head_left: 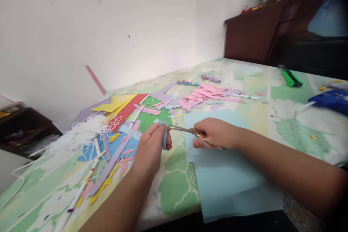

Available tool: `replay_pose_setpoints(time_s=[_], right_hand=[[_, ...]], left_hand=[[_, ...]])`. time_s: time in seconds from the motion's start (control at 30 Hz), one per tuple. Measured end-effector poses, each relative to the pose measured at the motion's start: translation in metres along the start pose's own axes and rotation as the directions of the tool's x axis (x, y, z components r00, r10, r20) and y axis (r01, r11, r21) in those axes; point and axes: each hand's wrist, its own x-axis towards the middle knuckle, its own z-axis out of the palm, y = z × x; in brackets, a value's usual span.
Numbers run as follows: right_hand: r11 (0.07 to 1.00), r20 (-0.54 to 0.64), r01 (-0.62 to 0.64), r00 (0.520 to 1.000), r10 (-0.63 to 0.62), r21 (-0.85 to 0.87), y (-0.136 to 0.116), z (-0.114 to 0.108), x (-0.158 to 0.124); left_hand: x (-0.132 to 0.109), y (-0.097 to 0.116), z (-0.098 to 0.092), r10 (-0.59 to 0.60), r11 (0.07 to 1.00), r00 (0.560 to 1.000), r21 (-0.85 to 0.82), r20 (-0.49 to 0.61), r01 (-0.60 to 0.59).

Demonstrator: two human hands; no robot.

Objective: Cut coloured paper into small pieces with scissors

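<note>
My left hand [151, 148] is closed on a small light blue paper piece [164, 136], held upright between thumb and fingers. My right hand [216, 133] grips gold-handled scissors [187, 130], whose blades point left and reach the paper piece. Both hands hover over the table [288, 119], which has a green and white patterned cover. A large light blue paper sheet [228, 177] lies under my right hand and hangs over the near edge.
Coloured paper sheets and scraps [122, 110], white string [81, 134] and pens lie left. Pink cuttings [206, 94] lie further back. A green cutter [290, 78] and blue glue gun [330, 99] sit right. A dark wooden cabinet [252, 32] stands behind, by the white wall.
</note>
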Motion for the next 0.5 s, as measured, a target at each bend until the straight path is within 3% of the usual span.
replay_pose_setpoints(time_s=[0.5], right_hand=[[0.997,0.042,0.044,0.998,-0.047,0.069,0.0018,0.0014,0.0025]], left_hand=[[-0.0028,-0.0018,0.0026,0.016,0.995,0.997,0.094,0.074,-0.023]])
